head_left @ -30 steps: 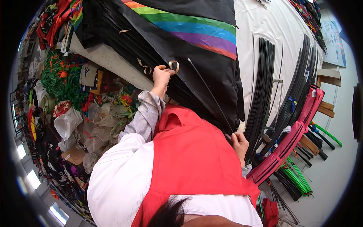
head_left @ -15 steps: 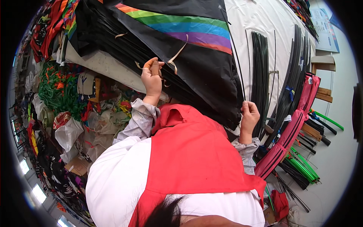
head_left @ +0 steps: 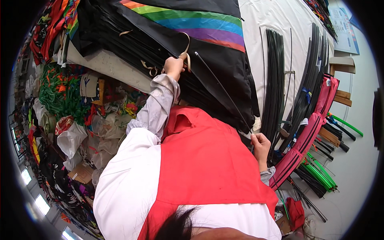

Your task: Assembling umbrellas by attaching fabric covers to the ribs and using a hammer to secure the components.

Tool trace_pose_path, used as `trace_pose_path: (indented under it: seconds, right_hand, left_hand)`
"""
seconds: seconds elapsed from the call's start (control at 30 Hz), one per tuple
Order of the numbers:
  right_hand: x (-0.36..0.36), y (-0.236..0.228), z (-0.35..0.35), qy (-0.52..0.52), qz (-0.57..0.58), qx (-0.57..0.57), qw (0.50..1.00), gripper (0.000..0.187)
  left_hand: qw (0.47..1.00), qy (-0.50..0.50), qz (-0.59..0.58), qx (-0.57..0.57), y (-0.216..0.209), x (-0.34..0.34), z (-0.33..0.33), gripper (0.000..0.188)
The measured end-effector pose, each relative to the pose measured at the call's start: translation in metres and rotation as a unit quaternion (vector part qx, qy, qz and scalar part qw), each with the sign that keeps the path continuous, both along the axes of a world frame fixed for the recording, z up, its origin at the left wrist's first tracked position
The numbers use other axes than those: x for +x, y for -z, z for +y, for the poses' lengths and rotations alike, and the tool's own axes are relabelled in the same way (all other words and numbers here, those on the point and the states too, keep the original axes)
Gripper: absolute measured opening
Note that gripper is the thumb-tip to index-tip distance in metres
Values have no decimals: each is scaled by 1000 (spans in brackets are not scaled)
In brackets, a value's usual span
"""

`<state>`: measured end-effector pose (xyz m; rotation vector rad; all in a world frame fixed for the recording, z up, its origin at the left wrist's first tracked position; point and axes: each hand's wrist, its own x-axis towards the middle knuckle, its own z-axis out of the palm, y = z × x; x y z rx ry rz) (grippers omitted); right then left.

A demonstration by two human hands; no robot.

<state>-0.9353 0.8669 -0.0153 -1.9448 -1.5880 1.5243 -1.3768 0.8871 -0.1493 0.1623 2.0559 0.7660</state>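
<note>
Black fabric (head_left: 224, 76) with a rainbow band (head_left: 200, 26) lies over the table, several folded black layers beneath its left edge. My left hand (head_left: 175, 68) is closed at that edge on a beige ribbon (head_left: 188, 46), whose loop stands out past the fingers. Whether it also grips the cloth is hidden. My right hand (head_left: 261, 146), near the fabric's lower right corner, pinches the near end of a thin black rod (head_left: 224, 92). The rod slants up and left across the fabric, its pale tip close to the ribbon.
A bundle of black rods (head_left: 274, 80) lies on the white table cover (head_left: 256, 20), with more rods (head_left: 314, 68) farther right. A long pink bag (head_left: 306, 140) runs along the right edge. At left are plastic bags (head_left: 72, 140) and tangled green material (head_left: 58, 96).
My left hand has moved up and right and closed at the ribbon. The right hand has come down slightly; the rod has swung from the fabric's right edge to a slant across it.
</note>
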Motion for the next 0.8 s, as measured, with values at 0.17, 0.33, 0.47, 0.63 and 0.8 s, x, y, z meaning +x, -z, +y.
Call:
trace_pose_path:
  seconds: [0.17,0.33,0.47,0.63,0.8]
  right_hand:
    - [1,-2,-6,-20,-12,10,1000,19]
    - [2,-1,-16,-37,-37,-4,999,21]
    - [1,5,-14,-47,-51,-10,998,22]
    - [-5,6,-11,-44,-51,-24,997,22]
    - [-5,8,-11,-43,-49,-22,998,22]
  left_hand:
    - [948,-187,-246,73,-9,-7,7,40]
    - [964,-134,-223,59,-4,4,-10,36]
    - [978,-92,-161,93,16,8,-18,33]
    - [975,-122,-158,100,12,11,-15,28]
    - [965,-168,-166,109,4,18,-10,30]
